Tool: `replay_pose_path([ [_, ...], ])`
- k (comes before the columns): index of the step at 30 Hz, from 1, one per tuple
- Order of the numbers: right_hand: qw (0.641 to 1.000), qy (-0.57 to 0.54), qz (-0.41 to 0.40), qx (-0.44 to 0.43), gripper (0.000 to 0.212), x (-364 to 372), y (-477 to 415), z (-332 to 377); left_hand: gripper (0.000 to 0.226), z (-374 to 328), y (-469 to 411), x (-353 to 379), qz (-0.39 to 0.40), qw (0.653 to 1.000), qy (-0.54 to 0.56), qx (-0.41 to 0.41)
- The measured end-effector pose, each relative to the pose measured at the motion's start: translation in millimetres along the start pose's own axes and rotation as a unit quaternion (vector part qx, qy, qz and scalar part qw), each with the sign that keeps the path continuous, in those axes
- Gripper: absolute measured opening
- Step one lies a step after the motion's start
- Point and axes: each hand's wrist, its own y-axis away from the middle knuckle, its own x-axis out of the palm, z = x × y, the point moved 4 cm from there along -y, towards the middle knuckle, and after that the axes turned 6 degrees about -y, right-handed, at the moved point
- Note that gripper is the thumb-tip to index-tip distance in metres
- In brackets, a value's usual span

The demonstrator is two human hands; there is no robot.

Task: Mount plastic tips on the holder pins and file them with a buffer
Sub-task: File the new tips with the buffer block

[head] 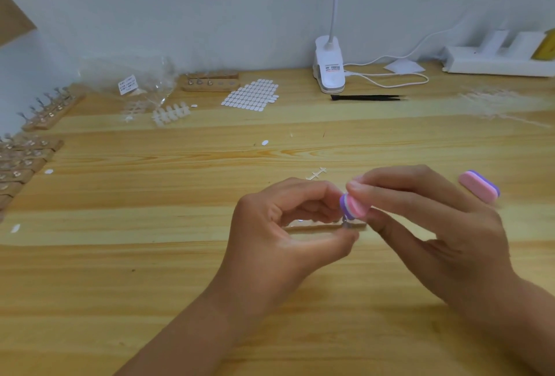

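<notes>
While the right hand (435, 225) pinched a pink-and-purple buffer (356, 206) between thumb and fingertips, the buffer's end met the top of a pin (347, 223) that the left hand (285, 225) steadied with curled fingers. The two hands nearly touched above a wooden holder (315, 227) lying on the table (180, 285) just beneath them. The tip on that pin was too small and blurred to make out, so the filing looked under way rather than finished. Far to the left of the left hand lay several more holders (27, 162) whose pins seemed already fitted, which suggested much of the work was done. Beyond the left hand lay a strip of unmounted tips (171, 114) and a sticker sheet (250, 95), so more mounting was probably left. A second buffer (479, 186) lay idle just right of the right hand.
</notes>
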Motion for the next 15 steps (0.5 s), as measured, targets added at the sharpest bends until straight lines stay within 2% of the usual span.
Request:
replay_pose_path([
  [3,0.999,0.007,-0.018,0.045,0.031,-4.2,0.2,-8.7,0.03,2.5,0.0,-0.5,-0.009,1.0,0.007,-0.01],
  [7,1.0,0.0,-0.014,-0.005,0.027,-0.1,0.4,3.5,0.033,0.3,-0.2,-0.5,0.0,1.0,0.008,0.009],
  [11,0.999,0.011,-0.022,0.039,0.03,-4.5,-0.5,-5.0,0.031,3.8,0.3,-1.2,-0.007,1.0,0.016,-0.002],
  [15,1.0,0.001,-0.018,-0.015,0.024,-1.0,-0.3,10.3,0.033,-0.4,0.5,-0.9,0.002,0.999,0.024,0.021],
])
